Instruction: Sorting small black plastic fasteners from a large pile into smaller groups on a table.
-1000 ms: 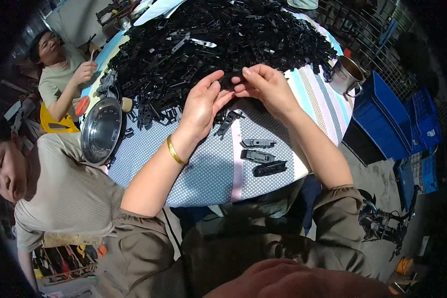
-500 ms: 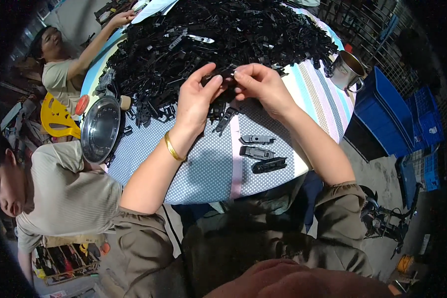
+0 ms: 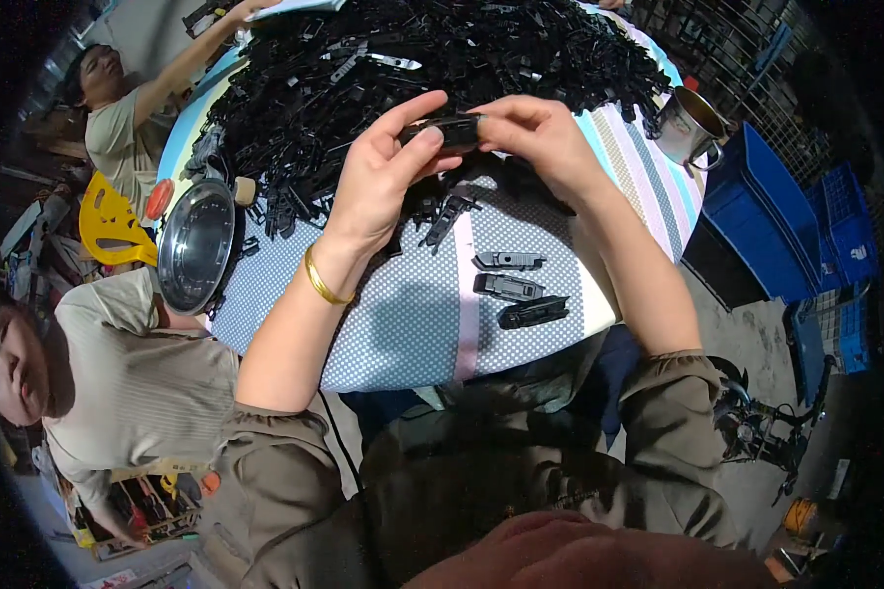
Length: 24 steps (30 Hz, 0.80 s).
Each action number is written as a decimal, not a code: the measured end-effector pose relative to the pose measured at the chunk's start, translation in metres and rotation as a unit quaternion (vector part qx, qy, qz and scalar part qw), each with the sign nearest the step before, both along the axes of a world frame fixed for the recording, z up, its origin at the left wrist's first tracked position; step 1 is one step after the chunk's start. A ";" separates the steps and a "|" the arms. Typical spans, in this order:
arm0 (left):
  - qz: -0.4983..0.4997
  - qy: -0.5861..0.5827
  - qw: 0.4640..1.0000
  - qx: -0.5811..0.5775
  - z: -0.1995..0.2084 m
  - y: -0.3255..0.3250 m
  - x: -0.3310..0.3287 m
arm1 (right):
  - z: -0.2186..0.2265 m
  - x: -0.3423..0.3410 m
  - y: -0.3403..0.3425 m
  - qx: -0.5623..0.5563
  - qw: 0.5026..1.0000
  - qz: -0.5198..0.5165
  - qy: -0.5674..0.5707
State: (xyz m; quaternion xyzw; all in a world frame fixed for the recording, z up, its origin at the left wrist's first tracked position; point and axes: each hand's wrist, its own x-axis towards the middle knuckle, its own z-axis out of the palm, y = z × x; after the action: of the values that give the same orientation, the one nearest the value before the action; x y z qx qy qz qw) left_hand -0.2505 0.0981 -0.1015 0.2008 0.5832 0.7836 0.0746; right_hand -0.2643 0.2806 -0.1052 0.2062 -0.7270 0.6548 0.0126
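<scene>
Left of your left hand point(image 3: 378, 172), you have a shiny metal bowl point(image 3: 196, 257) at the edge of the cloth-covered surface point(image 3: 638, 191), a red disc point(image 3: 159, 199) and a small beige piece point(image 3: 245, 189) near its rim. Farther left is a yellow plastic piece with cut-outs point(image 3: 108, 226). A nearer person point(image 3: 152, 378) is lower left of that hand, a farther person point(image 3: 118, 142) well to its left. Right of your right hand point(image 3: 540, 137), you'll see a metal mug point(image 3: 676, 137); farther right, blue crates point(image 3: 764, 221) and the grey floor point(image 3: 756, 358).

Left hand point(image 3: 375, 175) near pinching right hand point(image 3: 542, 139)
</scene>
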 end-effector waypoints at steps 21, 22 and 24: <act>0.088 0.372 0.699 -0.604 -0.024 0.013 0.026 | -0.021 -0.034 0.031 0.292 0.914 -0.219 0.175; 0.088 0.372 0.699 -0.604 -0.026 0.013 0.026 | -0.022 -0.034 0.030 0.305 0.902 -0.226 0.204; 0.088 0.394 0.681 -0.611 -0.028 0.013 0.028 | -0.022 -0.041 0.040 0.300 0.891 -0.271 0.206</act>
State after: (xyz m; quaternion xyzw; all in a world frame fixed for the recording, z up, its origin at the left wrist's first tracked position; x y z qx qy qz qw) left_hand -0.2223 0.1113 -0.1300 0.3481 0.9231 0.1049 -0.1254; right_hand -0.3051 0.3209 -0.1275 0.1256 -0.8973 0.3198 0.2770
